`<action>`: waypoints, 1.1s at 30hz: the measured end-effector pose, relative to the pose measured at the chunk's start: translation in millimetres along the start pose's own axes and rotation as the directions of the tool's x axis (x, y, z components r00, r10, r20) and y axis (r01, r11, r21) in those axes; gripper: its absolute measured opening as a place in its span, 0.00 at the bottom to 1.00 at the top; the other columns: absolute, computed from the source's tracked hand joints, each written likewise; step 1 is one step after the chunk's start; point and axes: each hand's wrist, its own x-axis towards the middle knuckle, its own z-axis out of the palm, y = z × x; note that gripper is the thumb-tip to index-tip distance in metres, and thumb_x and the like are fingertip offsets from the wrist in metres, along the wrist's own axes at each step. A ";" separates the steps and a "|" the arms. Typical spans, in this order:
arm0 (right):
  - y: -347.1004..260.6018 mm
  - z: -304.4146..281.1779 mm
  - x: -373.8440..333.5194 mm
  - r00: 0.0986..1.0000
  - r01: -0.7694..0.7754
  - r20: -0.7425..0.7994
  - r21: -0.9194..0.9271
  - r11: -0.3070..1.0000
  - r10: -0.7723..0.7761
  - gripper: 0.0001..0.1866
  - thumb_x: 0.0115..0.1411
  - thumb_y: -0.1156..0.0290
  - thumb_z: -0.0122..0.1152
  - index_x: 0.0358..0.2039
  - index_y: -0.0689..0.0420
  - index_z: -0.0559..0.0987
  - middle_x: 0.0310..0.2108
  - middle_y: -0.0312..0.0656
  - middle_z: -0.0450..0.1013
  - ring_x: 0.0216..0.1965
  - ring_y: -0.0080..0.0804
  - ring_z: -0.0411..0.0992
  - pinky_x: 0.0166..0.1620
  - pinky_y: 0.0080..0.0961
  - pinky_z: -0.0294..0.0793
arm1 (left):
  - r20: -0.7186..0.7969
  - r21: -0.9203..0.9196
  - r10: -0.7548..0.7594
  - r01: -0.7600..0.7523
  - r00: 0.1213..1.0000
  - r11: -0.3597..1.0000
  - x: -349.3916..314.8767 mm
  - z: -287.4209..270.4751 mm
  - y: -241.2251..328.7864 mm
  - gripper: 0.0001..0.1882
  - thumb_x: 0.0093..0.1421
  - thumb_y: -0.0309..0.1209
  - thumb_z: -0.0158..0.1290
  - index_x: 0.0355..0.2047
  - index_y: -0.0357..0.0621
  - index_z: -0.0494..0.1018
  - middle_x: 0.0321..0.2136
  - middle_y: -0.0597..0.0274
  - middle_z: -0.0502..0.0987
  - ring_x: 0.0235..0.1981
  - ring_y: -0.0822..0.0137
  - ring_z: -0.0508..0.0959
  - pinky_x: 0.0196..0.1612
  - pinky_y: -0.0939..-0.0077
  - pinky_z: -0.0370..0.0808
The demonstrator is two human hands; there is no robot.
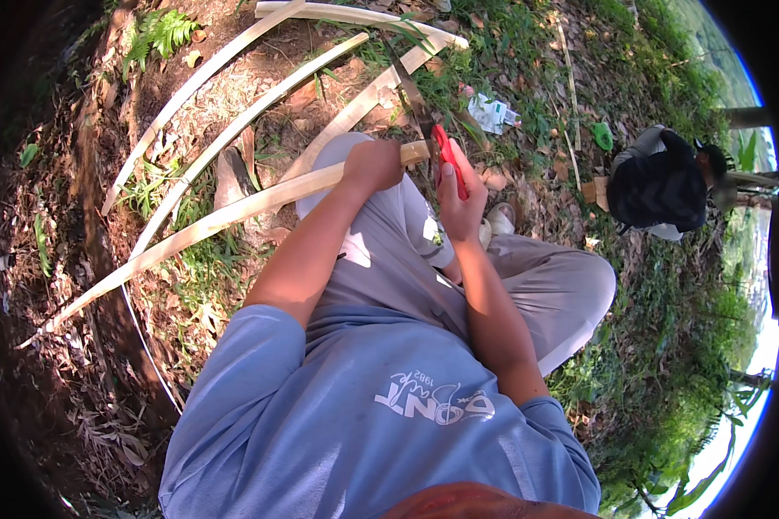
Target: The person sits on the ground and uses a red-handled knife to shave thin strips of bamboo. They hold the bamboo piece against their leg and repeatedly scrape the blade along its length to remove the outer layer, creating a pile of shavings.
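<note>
My left hand [375, 166] is closed around a long pale wooden strip [234, 211] near its right end, over my bent knee. From there the strip runs down to the left toward the ground. In my right hand [460, 195] is the red handle of a hand saw [414, 97]. Its dark blade points away from me and passes close by the strip's right end; whether the teeth touch the wood I cannot tell.
More pale strips [255, 111] lie on the leafy ground ahead and to the left. Beyond the saw is a white and green plastic packet [492, 113]. At the right a person in dark clothing [662, 183] sits bent over, near a green scrap [602, 136].
</note>
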 end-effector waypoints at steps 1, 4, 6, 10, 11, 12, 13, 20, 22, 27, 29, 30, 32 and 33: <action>-1.8 -0.8 -0.1 1.000 -0.012 0.001 0.009 1.000 0.012 0.25 0.80 0.68 0.57 0.74 0.61 0.74 0.36 0.31 0.78 0.29 0.12 0.67 0.32 0.13 0.66 | 0.006 -0.003 -0.002 0.002 1.000 1.000 0.2 -1.0 0.8 0.14 0.63 0.35 0.59 0.45 0.43 0.84 0.38 0.47 0.89 0.41 0.46 0.89 0.47 0.49 0.85; -6.6 -0.5 -1.9 0.999 -0.039 0.008 0.017 0.999 0.038 0.25 0.80 0.68 0.57 0.73 0.61 0.75 0.37 0.31 0.78 0.29 0.12 0.67 0.32 0.13 0.65 | 0.019 -0.026 -0.020 0.021 1.000 0.999 2.2 0.2 -1.9 0.14 0.63 0.36 0.59 0.46 0.44 0.84 0.40 0.48 0.89 0.43 0.46 0.89 0.48 0.49 0.85; 2.4 0.8 -1.4 1.000 0.013 0.013 -0.023 1.000 -0.012 0.24 0.81 0.68 0.57 0.73 0.61 0.75 0.37 0.31 0.78 0.28 0.12 0.67 0.31 0.13 0.65 | 0.027 -0.030 -0.021 0.022 0.999 0.999 1.2 -1.2 -4.2 0.15 0.63 0.36 0.60 0.46 0.45 0.85 0.41 0.48 0.89 0.44 0.47 0.89 0.48 0.49 0.85; -17.4 0.9 -3.8 0.996 -0.092 0.022 0.081 0.992 0.090 0.24 0.80 0.68 0.57 0.72 0.60 0.76 0.35 0.30 0.78 0.26 0.12 0.67 0.29 0.13 0.63 | 0.043 -0.049 -0.018 0.020 0.999 0.999 -0.7 -3.5 -1.3 0.15 0.63 0.37 0.60 0.46 0.45 0.85 0.41 0.48 0.89 0.44 0.46 0.89 0.49 0.49 0.85; -14.0 -3.7 -4.3 0.992 -0.123 0.041 0.086 0.989 0.120 0.25 0.79 0.68 0.60 0.72 0.63 0.76 0.40 0.30 0.80 0.29 0.10 0.68 0.33 0.14 0.68 | 0.049 -0.061 -0.019 0.022 0.999 0.998 -1.7 -4.6 -1.6 0.15 0.63 0.37 0.59 0.45 0.45 0.85 0.41 0.47 0.89 0.44 0.46 0.89 0.49 0.48 0.85; -7.2 -6.9 -1.4 0.997 -0.069 0.038 0.029 0.997 0.068 0.25 0.79 0.68 0.60 0.72 0.63 0.76 0.39 0.30 0.80 0.29 0.10 0.68 0.33 0.14 0.67 | 0.057 -0.062 -0.030 0.034 0.998 0.998 -1.6 -3.5 -0.5 0.15 0.62 0.37 0.60 0.45 0.46 0.85 0.41 0.47 0.89 0.44 0.46 0.89 0.49 0.49 0.85; 0.3 -5.4 -3.0 0.998 -0.038 0.040 -0.002 0.999 0.038 0.25 0.79 0.68 0.59 0.72 0.63 0.75 0.38 0.29 0.80 0.29 0.10 0.68 0.32 0.13 0.67 | 0.065 -0.062 -0.041 0.045 0.997 0.997 -1.1 -3.1 -0.6 0.15 0.61 0.36 0.60 0.46 0.46 0.85 0.42 0.47 0.89 0.44 0.46 0.89 0.49 0.49 0.85; -14.5 -0.3 -8.4 0.994 -0.108 0.034 0.045 0.993 0.106 0.25 0.80 0.66 0.58 0.73 0.60 0.76 0.33 0.26 0.75 0.27 0.09 0.65 0.31 0.13 0.64 | 0.057 -0.136 -0.030 0.037 0.998 0.990 1.6 -3.6 -12.4 0.17 0.56 0.38 0.66 0.44 0.47 0.86 0.43 0.48 0.89 0.48 0.46 0.88 0.52 0.50 0.84; -10.2 -5.9 -8.8 0.995 -0.094 0.037 0.024 0.995 0.093 0.25 0.80 0.66 0.58 0.73 0.60 0.76 0.33 0.26 0.74 0.27 0.10 0.65 0.31 0.13 0.64 | 0.049 -0.144 -0.008 0.015 0.999 0.989 3.5 -0.2 -15.7 0.17 0.55 0.38 0.66 0.44 0.47 0.86 0.42 0.48 0.88 0.47 0.45 0.88 0.52 0.49 0.84; -13.3 -6.1 -8.1 0.992 -0.124 0.029 0.079 0.989 0.122 0.25 0.80 0.65 0.58 0.73 0.59 0.76 0.37 0.28 0.78 0.29 0.11 0.67 0.33 0.14 0.66 | 0.049 -0.173 0.036 -0.027 0.998 0.985 9.3 7.5 -26.6 0.20 0.53 0.41 0.68 0.45 0.47 0.85 0.43 0.49 0.88 0.48 0.46 0.87 0.52 0.50 0.83; -15.2 -7.2 -8.2 0.993 -0.119 0.031 0.047 0.992 0.117 0.25 0.80 0.64 0.58 0.72 0.59 0.76 0.39 0.29 0.79 0.30 0.12 0.68 0.35 0.14 0.68 | 0.059 -0.194 0.054 -0.042 0.997 0.980 9.4 5.9 -29.0 0.22 0.52 0.43 0.70 0.46 0.47 0.85 0.44 0.50 0.88 0.49 0.46 0.87 0.53 0.51 0.83; -15.6 -7.1 -8.0 0.994 -0.108 0.031 0.036 0.993 0.107 0.25 0.80 0.64 0.58 0.72 0.59 0.76 0.39 0.29 0.79 0.30 0.12 0.68 0.35 0.14 0.68 | 0.070 -0.214 0.057 -0.041 0.996 0.976 8.9 4.4 -29.1 0.23 0.51 0.43 0.70 0.47 0.47 0.85 0.44 0.51 0.88 0.49 0.47 0.87 0.53 0.51 0.83; -15.0 -7.2 -8.2 0.992 -0.122 0.031 0.034 0.992 0.121 0.24 0.80 0.65 0.58 0.72 0.60 0.77 0.40 0.30 0.80 0.31 0.13 0.70 0.36 0.14 0.70 | 0.090 -0.251 0.062 -0.037 0.994 0.967 8.3 1.3 -30.1 0.26 0.51 0.44 0.71 0.49 0.48 0.84 0.45 0.52 0.88 0.50 0.47 0.87 0.54 0.51 0.82; -14.3 -7.7 -8.0 0.992 -0.122 0.028 0.043 0.992 0.121 0.24 0.80 0.65 0.58 0.72 0.60 0.77 0.40 0.30 0.80 0.31 0.13 0.70 0.36 0.14 0.70 | 0.090 -0.261 0.064 -0.038 0.994 0.965 7.4 0.3 -30.4 0.26 0.51 0.44 0.71 0.49 0.49 0.84 0.45 0.52 0.88 0.50 0.47 0.87 0.54 0.51 0.82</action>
